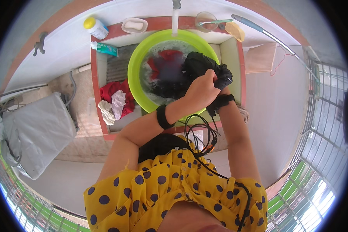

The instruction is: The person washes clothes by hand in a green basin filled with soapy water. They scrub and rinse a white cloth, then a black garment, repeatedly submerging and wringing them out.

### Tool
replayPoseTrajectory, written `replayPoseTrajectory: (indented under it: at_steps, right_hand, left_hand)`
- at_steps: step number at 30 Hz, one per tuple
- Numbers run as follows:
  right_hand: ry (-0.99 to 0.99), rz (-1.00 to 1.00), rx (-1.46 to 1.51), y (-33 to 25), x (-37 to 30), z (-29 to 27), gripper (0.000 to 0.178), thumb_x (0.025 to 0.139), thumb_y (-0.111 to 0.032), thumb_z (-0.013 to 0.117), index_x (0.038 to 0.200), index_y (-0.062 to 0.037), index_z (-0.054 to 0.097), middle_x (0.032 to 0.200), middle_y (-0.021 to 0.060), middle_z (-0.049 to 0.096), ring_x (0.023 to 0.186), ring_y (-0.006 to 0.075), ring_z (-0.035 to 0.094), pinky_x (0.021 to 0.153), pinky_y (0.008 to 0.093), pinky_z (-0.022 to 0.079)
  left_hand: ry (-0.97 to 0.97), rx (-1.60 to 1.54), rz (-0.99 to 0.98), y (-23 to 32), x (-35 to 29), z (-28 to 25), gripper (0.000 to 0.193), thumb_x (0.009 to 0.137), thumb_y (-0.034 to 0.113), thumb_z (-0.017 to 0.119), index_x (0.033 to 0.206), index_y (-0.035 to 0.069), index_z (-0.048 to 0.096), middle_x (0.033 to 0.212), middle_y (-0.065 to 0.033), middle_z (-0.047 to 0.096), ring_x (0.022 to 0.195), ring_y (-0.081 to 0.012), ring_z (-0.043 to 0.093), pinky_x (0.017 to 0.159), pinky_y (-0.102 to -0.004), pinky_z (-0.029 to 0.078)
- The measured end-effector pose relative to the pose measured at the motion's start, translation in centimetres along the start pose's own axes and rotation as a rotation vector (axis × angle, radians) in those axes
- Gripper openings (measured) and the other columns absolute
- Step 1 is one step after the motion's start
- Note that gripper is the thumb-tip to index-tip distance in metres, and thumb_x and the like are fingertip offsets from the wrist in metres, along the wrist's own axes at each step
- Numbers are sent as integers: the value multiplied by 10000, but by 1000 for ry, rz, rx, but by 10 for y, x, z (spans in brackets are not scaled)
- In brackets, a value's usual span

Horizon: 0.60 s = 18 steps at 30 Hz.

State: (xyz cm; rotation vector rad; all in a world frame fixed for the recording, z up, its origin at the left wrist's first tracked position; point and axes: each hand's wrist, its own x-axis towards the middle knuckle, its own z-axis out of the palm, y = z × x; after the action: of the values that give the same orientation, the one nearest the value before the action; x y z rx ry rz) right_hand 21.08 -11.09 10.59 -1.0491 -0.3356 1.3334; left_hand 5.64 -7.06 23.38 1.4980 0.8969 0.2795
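Clutching black cloth [199, 63], the left grip [205, 88] is closed (right grip [225, 91] mostly hidden, can't tell).

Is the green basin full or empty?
Not empty: the green basin holds cloudy, foamy water, with red cloth and black cloth inside.

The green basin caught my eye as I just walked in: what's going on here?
A person's left hand grips a black cloth at the green basin's right side; the right hand is close by, mostly hidden. Red cloth sits in the basin's cloudy water. To its left, more red cloth and white cloths lie in the tiled sink.
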Motion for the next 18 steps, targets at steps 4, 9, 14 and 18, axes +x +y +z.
replayPoseTrajectory:
  at_steps: [4,9,14,18]
  right_hand:
    - [0,-27,-24,11,-5,1,292,959,-221,546,1160,-10,558,1118,132,631,980,247,629,867,375,526]
    - [-59,-86,-195,12,0,4,301,963,-228,536,1169,-9,555,1122,137,632,985,254,628,880,381,521]
    - [-82,188,396,53,12,-28,307,977,-292,497,1151,-56,587,1110,93,628,1003,207,615,896,358,519]
    - [-34,167,213,46,-11,-5,279,960,-285,521,1108,-61,598,1067,87,635,969,209,619,875,361,518]
  left_hand:
    - [97,28,143,0,-5,2,284,796,129,665,968,2,477,818,-189,604,784,-367,628,687,-420,484]
    - [431,120,98,-26,24,1,411,774,203,703,1055,-16,498,850,-190,608,866,-370,626,761,-414,494]
    - [150,-30,-66,-37,47,-12,399,796,281,660,996,-55,578,938,-244,642,908,-368,634,783,-401,484]
    - [94,18,18,-21,32,-8,347,806,227,645,994,-55,567,911,-252,626,871,-387,622,759,-419,480]
